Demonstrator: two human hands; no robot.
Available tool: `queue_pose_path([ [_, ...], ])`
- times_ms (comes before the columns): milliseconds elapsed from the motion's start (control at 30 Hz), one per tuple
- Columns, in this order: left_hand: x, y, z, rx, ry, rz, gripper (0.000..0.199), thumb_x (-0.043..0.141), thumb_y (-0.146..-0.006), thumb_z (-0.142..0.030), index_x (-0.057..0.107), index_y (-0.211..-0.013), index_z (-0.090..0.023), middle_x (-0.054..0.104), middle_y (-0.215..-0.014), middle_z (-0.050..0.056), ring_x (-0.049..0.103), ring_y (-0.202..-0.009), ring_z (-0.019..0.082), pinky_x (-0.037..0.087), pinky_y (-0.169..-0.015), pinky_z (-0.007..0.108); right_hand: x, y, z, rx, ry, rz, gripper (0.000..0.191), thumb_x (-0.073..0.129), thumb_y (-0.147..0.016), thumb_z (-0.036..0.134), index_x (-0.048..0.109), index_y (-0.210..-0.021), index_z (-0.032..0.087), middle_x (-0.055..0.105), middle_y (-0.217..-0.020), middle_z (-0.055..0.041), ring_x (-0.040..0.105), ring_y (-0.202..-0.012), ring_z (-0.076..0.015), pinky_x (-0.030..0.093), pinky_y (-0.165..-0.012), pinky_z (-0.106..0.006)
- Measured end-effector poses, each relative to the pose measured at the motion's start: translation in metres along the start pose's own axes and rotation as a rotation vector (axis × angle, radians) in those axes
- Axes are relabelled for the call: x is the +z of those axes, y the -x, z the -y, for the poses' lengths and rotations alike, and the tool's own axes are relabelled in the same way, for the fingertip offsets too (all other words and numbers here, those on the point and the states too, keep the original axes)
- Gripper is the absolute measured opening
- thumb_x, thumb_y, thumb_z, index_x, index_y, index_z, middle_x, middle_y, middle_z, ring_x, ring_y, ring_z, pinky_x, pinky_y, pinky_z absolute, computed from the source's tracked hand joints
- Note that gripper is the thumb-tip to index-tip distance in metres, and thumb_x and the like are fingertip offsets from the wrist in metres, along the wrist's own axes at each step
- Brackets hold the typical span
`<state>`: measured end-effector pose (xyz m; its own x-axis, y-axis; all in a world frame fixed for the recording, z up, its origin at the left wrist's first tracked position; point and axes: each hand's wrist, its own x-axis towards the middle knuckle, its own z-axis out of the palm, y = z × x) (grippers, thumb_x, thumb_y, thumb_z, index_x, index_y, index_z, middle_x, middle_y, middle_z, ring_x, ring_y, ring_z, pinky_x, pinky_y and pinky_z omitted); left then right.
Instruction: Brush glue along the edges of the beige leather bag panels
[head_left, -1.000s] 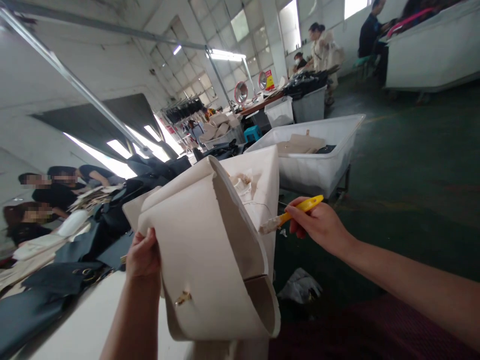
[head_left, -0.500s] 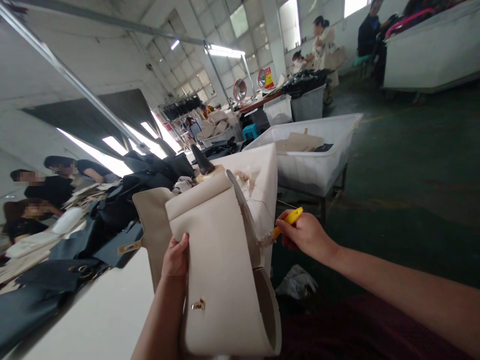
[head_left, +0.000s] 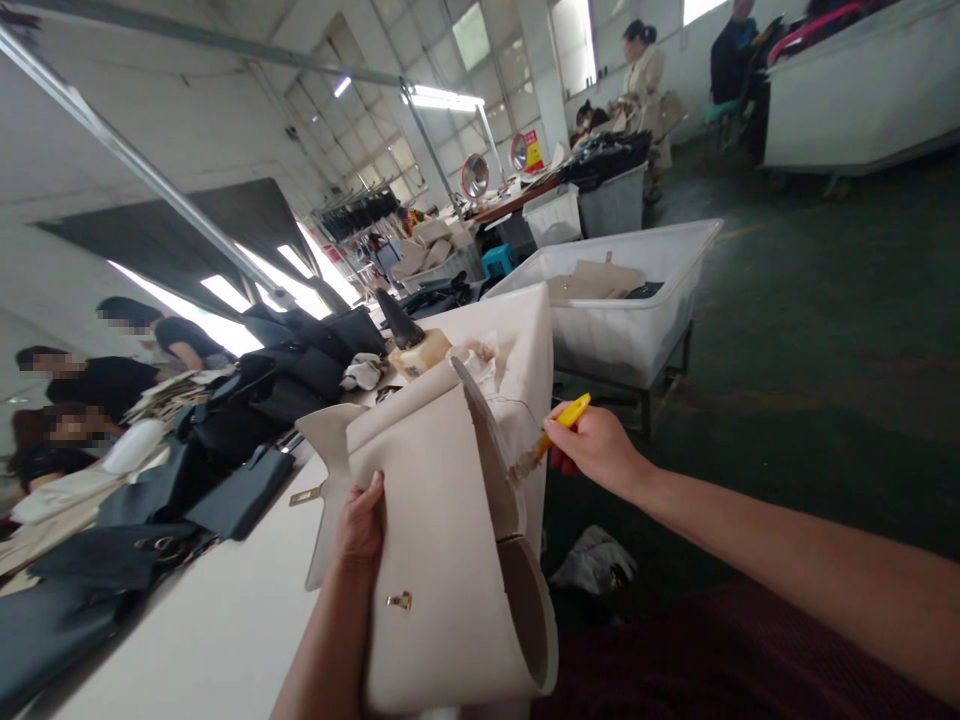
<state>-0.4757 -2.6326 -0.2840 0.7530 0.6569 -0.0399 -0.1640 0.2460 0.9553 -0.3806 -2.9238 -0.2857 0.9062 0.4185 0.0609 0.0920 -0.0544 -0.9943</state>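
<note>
The left hand [head_left: 361, 522] grips a cream, smooth-faced bag body [head_left: 435, 560], thumb lying over its front panel and the other fingers out of sight behind it. The bag body is tilted at the near end of a white-topped bench [head_left: 202, 610], its open side facing right, with a small gold-coloured metal clasp [head_left: 400, 600] low on the front. A cream flap with a gold-coloured metal plate [head_left: 305, 496] spreads out to its left.

The right hand [head_left: 589, 445] pinches a brush with a yellow handle [head_left: 566, 413] between thumb and fingers; the pale, clotted bristles are at the bag body's open right edge, though whether they touch it I cannot tell.

Beyond the bag body, a squat yellowish container with a black cone-shaped top [head_left: 420, 350] stands on the bench. Dark bag pieces [head_left: 240, 490] are heaped along the left, and a white plastic bin [head_left: 622, 325] stands past the bench's right side.
</note>
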Motion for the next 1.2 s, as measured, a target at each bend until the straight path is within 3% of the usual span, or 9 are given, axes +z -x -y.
queue_pose_path([
  [133, 0.000, 0.000, 0.001, 0.009, 0.011, 0.007, 0.044, 0.080, -0.046, -0.025, 0.062, -0.085, -0.013, 0.068, -0.072, 0.000, 0.064, -0.059, 0.015, 0.054, -0.060, 0.023, 0.002, -0.011, 0.007, -0.010, 0.018, -0.008, 0.017, 0.043, -0.085, 0.025, 0.052, -0.076, 0.013, 0.056, -0.050, 0.0007, 0.050, -0.038, -0.0076, 0.037, -0.035, -0.012],
  [300, -0.004, -0.003, 0.003, 0.011, -0.001, 0.026, 0.041, 0.079, -0.048, -0.027, 0.063, -0.083, -0.013, 0.069, -0.071, 0.000, 0.063, -0.055, 0.013, 0.051, -0.053, 0.020, -0.009, 0.002, 0.019, 0.037, -0.040, 0.027, 0.019, 0.045, -0.084, 0.026, 0.053, -0.076, 0.011, 0.056, -0.049, -0.0005, 0.046, -0.036, -0.0066, 0.037, -0.034, -0.012],
  [467, -0.004, -0.003, 0.003, 0.023, 0.003, 0.017, 0.040, 0.079, -0.047, -0.025, 0.063, -0.081, -0.013, 0.068, -0.069, 0.000, 0.063, -0.056, 0.011, 0.050, -0.056, 0.018, -0.015, 0.013, 0.027, 0.180, -0.180, 0.091, 0.016, 0.047, -0.082, 0.023, 0.052, -0.072, 0.011, 0.053, -0.047, -0.0001, 0.042, -0.034, -0.0054, 0.033, -0.032, -0.012],
  [633, -0.003, -0.004, 0.003, 0.007, -0.031, 0.007, 0.035, 0.077, -0.050, -0.024, 0.062, -0.079, -0.012, 0.068, -0.067, 0.000, 0.063, -0.055, 0.013, 0.052, -0.058, 0.022, -0.008, 0.012, 0.022, 0.298, -0.167, 0.168, 0.016, 0.044, -0.081, 0.016, 0.049, -0.067, 0.012, 0.051, -0.044, 0.0001, 0.039, -0.031, -0.0044, 0.031, -0.031, -0.011],
  [833, -0.001, -0.005, 0.004, 0.016, -0.005, -0.004, 0.039, 0.080, -0.045, -0.025, 0.062, -0.077, -0.013, 0.068, -0.069, -0.001, 0.063, -0.057, 0.013, 0.053, -0.063, 0.023, -0.005, 0.005, 0.009, 0.221, -0.086, 0.176, 0.016, 0.044, -0.080, 0.016, 0.051, -0.066, 0.012, 0.053, -0.046, 0.0007, 0.043, -0.034, -0.0053, 0.034, -0.031, -0.012],
  [1033, 0.005, -0.004, 0.002, 0.017, 0.002, -0.018, 0.047, 0.083, -0.040, -0.026, 0.062, -0.080, -0.014, 0.068, -0.069, -0.002, 0.062, -0.056, 0.013, 0.054, -0.067, 0.025, -0.007, -0.008, 0.008, 0.110, 0.014, 0.097, 0.016, 0.044, -0.083, 0.020, 0.052, -0.071, 0.012, 0.055, -0.049, 0.0000, 0.047, -0.036, -0.0063, 0.036, -0.033, -0.012],
  [1200, 0.004, -0.005, 0.002, 0.008, 0.004, -0.026, 0.046, 0.082, -0.041, -0.025, 0.062, -0.082, -0.013, 0.068, -0.071, -0.001, 0.063, -0.058, 0.013, 0.053, -0.066, 0.025, -0.008, -0.008, 0.007, 0.097, 0.034, 0.077, 0.016, 0.045, -0.084, 0.023, 0.053, -0.076, 0.012, 0.056, -0.051, -0.0003, 0.048, -0.037, -0.0063, 0.038, -0.034, -0.012],
])
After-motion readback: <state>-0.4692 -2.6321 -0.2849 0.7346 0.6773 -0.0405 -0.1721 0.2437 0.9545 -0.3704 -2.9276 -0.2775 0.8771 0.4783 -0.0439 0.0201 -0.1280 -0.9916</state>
